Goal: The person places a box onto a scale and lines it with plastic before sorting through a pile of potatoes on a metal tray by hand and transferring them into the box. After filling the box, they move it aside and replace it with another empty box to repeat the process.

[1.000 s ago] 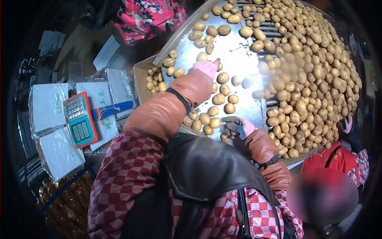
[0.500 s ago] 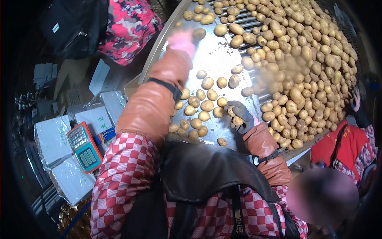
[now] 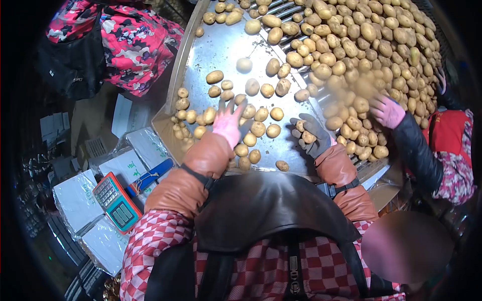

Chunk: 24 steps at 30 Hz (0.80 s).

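Note:
Small potatoes (image 3: pixel 258 129) lie scattered over a metal sorting surface (image 3: pixel 221 47). My left hand (image 3: pixel 230 120), in a pink glove with dark fingertips, has its fingers spread over several potatoes at the left part of the surface. Palm up near the front edge, my right hand (image 3: pixel 313 135), in a dark glove, has its fingers curled around a couple of potatoes (image 3: pixel 307 135). One loose potato (image 3: pixel 282 165) sits just left of and below it, near the edge.
A large potato heap (image 3: pixel 381 55) covers the slatted right side. A co-worker's pink-gloved hand (image 3: pixel 387 111) touches its near edge. Another person in a pink camouflage garment (image 3: pixel 133 47) is at upper left. White wrapped boxes (image 3: pixel 75 200) and an orange-and-teal calculator (image 3: pixel 118 203) lie left.
My left hand has come back from the far end of the surface, with potatoes now around it. My right hand still holds its potatoes. The co-worker's hand has reached in at the right.

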Each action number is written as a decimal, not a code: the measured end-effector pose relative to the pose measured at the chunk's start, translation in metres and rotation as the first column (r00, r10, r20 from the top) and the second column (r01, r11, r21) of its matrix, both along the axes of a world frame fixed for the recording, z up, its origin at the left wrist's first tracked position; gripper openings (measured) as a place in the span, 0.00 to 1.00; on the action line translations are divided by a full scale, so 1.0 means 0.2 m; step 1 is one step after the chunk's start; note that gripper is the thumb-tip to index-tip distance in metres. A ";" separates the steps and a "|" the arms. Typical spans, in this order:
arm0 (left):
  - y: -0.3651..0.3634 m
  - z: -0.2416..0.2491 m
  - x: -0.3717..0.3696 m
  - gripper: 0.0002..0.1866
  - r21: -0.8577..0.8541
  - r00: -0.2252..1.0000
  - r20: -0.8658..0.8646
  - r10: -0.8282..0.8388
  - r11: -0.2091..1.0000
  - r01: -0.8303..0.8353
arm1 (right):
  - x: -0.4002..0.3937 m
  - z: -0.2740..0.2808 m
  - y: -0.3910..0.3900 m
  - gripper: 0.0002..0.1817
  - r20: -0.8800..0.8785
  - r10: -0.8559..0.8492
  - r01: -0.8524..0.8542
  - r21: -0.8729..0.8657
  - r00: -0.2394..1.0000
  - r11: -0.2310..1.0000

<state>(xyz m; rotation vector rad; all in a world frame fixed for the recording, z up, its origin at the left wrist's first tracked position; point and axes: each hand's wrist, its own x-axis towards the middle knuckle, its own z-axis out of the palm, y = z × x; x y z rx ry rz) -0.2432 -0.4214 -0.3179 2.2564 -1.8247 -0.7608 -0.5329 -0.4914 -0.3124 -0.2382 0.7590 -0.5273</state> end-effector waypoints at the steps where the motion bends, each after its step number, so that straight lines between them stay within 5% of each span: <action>1: 0.05 0.00 0.03 0.30 0.011 0.999 -0.022 0.042 0.999 -0.041 | -0.01 -0.01 0.01 0.26 0.030 -0.017 0.016 0.024 0.999 1.000; 4: 0.18 0.04 -0.02 0.30 -0.148 0.994 0.102 0.048 0.988 -0.033 | -0.01 -0.03 0.02 0.26 0.032 -0.011 0.010 0.033 0.999 0.999; 6: 0.23 0.08 -0.04 0.27 -0.256 0.857 0.189 -0.479 0.819 0.514 | -0.03 -0.03 0.05 0.25 0.005 0.010 -0.010 0.022 1.000 1.000; 7: 0.22 0.07 -0.01 0.24 -0.276 0.804 0.274 -0.528 0.758 0.592 | -0.04 -0.02 0.07 0.25 -0.134 0.145 -0.186 -0.374 0.980 0.908; 8: 0.20 0.06 0.02 0.24 -0.276 0.794 0.280 -0.540 0.747 0.606 | -0.06 -0.02 0.08 0.25 -0.314 0.197 -0.364 -0.675 0.929 0.642; 9: 0.17 0.03 0.04 0.24 -0.166 0.968 0.065 -0.241 0.954 0.249 | -0.07 -0.02 0.09 0.25 -0.310 0.176 -0.348 -0.677 0.934 0.648; 10: 0.14 0.00 0.05 0.23 0.030 0.987 -0.092 0.135 0.991 -0.133 | -0.08 -0.03 0.10 0.24 -0.195 0.143 -0.221 -0.471 0.970 0.854; 11: 0.09 -0.05 0.07 0.23 0.019 0.970 0.226 0.092 0.995 -0.099 | -0.09 -0.04 0.10 0.24 -0.086 0.074 -0.091 -0.210 0.994 0.974; 12: 0.02 -0.03 0.06 0.23 0.012 0.970 0.233 0.072 0.997 -0.077 | -0.09 -0.05 0.10 0.27 0.008 -0.028 0.027 0.075 1.000 0.997; 13: -0.06 0.01 0.02 0.24 -0.332 0.964 0.264 -0.003 0.939 0.094 | -0.10 -0.03 0.11 0.31 -0.045 -0.018 0.020 0.043 0.999 0.999; 14: -0.14 0.04 -0.01 0.25 -0.620 0.950 0.306 -0.069 0.743 0.254 | -0.10 -0.03 0.14 0.31 -0.045 -0.047 0.049 0.051 0.998 0.997; 16: -0.38 0.00 -0.04 0.26 -0.524 0.935 0.326 -0.137 0.797 0.299 | -0.10 -0.01 0.20 0.30 -0.107 -0.200 0.215 0.158 0.974 0.964; 18: -0.66 -0.04 -0.10 0.28 -0.274 0.979 0.194 -0.060 0.955 0.113 | -0.16 -0.03 0.26 0.30 -0.039 -0.247 0.250 0.095 0.968 0.964; 20: -0.87 -0.23 -0.12 0.27 -0.477 0.987 0.121 -0.105 0.866 0.151 | -0.16 0.06 0.33 0.23 -0.127 -0.232 0.150 -0.460 0.964 0.875; 21: -0.93 -0.27 -0.10 0.27 -0.292 0.976 0.131 -0.173 0.934 0.205 | -0.17 0.12 0.33 0.27 -0.065 -0.283 0.256 -0.276 0.957 0.926; 22: -0.99 -0.29 -0.10 0.27 -0.097 0.960 0.141 -0.244 0.961 0.258 | -0.19 0.11 0.35 0.27 -0.081 -0.330 0.298 -0.275 0.940 0.914; 24: -1.01 -0.11 -0.15 0.26 0.029 0.929 0.217 -0.299 0.954 0.300 | -0.22 0.10 0.39 0.36 0.089 -0.452 0.454 -0.012 0.888 0.891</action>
